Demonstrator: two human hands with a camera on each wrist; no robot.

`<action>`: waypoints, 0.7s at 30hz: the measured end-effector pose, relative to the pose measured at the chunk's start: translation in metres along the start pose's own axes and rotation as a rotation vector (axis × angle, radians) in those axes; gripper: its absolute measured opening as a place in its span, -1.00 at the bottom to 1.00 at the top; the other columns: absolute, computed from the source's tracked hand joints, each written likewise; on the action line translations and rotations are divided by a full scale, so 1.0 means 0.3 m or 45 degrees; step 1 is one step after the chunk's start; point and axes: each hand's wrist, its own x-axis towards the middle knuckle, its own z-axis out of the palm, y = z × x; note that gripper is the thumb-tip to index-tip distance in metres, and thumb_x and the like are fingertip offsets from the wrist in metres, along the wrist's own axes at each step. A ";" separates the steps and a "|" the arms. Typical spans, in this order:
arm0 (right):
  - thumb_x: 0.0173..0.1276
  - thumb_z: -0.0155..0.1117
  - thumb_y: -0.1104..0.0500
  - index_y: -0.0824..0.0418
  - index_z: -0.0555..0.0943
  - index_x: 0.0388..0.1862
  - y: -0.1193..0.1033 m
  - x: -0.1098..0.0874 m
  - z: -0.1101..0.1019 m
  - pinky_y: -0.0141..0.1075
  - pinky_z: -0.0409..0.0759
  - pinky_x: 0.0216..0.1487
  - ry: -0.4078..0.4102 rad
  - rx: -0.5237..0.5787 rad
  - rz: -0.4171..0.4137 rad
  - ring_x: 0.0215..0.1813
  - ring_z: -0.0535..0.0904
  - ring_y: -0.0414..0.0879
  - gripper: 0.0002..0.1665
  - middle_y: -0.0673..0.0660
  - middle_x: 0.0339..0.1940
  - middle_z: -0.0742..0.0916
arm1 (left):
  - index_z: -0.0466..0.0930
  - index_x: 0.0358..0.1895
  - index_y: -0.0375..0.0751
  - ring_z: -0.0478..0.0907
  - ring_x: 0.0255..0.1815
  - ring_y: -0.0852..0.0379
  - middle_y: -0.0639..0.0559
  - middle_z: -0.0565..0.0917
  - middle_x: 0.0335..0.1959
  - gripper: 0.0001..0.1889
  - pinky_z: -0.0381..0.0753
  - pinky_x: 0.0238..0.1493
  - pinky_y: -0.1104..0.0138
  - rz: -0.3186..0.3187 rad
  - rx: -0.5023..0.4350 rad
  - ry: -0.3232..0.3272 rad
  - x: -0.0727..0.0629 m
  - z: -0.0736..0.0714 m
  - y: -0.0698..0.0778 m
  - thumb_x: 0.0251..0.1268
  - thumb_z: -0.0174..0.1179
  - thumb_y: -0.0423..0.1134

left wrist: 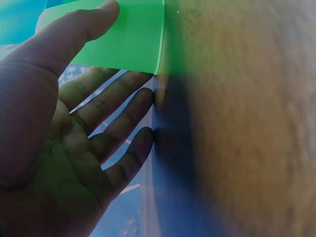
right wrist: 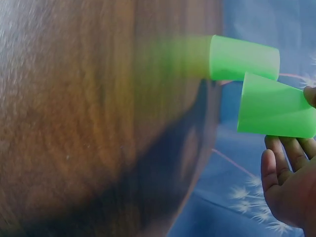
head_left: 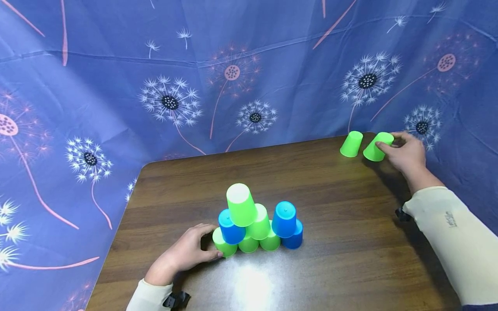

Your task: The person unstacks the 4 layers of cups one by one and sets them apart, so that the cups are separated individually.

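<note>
My left hand [head_left: 189,249] holds the lower left green cup [head_left: 225,246] of a stack, thumb in front and fingers behind. In the left wrist view the thumb [left wrist: 84,29] lies on that cup's side. The upside-down cups form a bottom row of several, three above, including a blue cup [head_left: 232,231] and another blue cup [head_left: 284,219], and a green cup [head_left: 240,207] on top. At the far right my right hand [head_left: 408,153] grips a tilted green cup [head_left: 378,147] between thumb and fingers, its rim off the table in the right wrist view.
Another upside-down green cup [head_left: 352,144] stands near the table's back right edge, just left of the held one. The wooden table [head_left: 350,259] meets a blue dandelion-print cloth [head_left: 292,86] at the back and left.
</note>
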 end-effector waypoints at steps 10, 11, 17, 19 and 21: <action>0.44 0.18 -0.39 0.33 0.39 0.54 0.061 0.025 0.018 -0.03 0.59 0.01 -0.045 -0.088 0.027 0.14 0.56 0.20 0.01 0.46 0.26 0.61 | 0.68 0.16 0.05 0.59 0.09 0.25 0.39 0.70 0.03 -0.44 0.62 0.19 0.15 0.008 0.005 0.005 -0.004 0.004 0.002 0.05 0.65 -0.07; 0.45 0.17 -0.38 0.34 0.36 0.56 0.061 0.025 0.016 0.03 0.57 0.06 -0.056 -0.081 0.033 0.19 0.54 0.27 0.02 0.47 0.28 0.60 | 0.68 0.16 0.06 0.59 0.09 0.26 0.39 0.69 0.02 -0.44 0.62 0.19 0.15 0.009 0.004 0.005 -0.002 0.004 0.003 0.05 0.64 -0.07; 0.50 0.17 -0.32 0.40 0.32 0.56 0.061 0.027 0.018 0.22 0.48 0.23 -0.088 -0.091 0.027 0.25 0.50 0.40 -0.01 0.53 0.27 0.57 | 0.68 0.16 0.06 0.59 0.09 0.26 0.39 0.70 0.03 -0.44 0.62 0.18 0.16 0.018 0.004 0.011 -0.002 0.002 0.001 0.04 0.65 -0.07; 0.51 0.18 -0.29 0.42 0.32 0.55 0.065 0.028 0.021 0.23 0.48 0.22 -0.092 -0.108 0.023 0.24 0.51 0.42 -0.04 0.54 0.26 0.57 | 0.68 0.16 0.05 0.59 0.08 0.26 0.39 0.70 0.03 -0.43 0.62 0.17 0.17 0.024 0.009 0.013 -0.002 0.003 0.001 0.03 0.66 -0.06; 0.52 0.18 -0.28 0.42 0.31 0.56 0.069 0.030 0.021 0.24 0.52 0.17 -0.102 -0.123 0.029 0.24 0.50 0.43 -0.03 0.55 0.26 0.56 | 0.68 0.15 0.06 0.59 0.08 0.26 0.39 0.70 0.03 -0.43 0.62 0.17 0.17 0.027 0.014 0.016 -0.001 0.003 0.001 0.03 0.66 -0.06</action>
